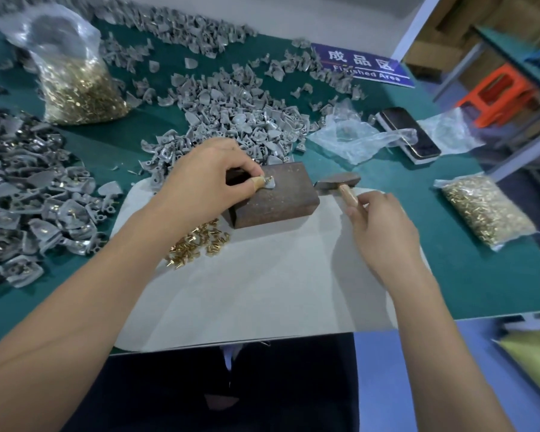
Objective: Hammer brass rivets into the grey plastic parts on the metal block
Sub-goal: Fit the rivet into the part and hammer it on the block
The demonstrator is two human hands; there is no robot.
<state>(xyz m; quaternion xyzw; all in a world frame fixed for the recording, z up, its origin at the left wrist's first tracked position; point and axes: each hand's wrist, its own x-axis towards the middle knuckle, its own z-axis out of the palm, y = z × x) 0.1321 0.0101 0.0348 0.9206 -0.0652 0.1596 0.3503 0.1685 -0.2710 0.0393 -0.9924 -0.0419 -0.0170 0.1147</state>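
Metal block (275,194), mid-bench: left hand (206,179) fingers pinching grey plastic part (270,184) with brass rivet (269,179) atop it; right hand (384,222) fingers curled round hammer (337,181) alongside; strike squarely, fingertips clear.

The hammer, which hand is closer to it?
Right. The right hand grips the hammer by its wooden handle. The left hand is across the metal block, pinching a grey plastic part.
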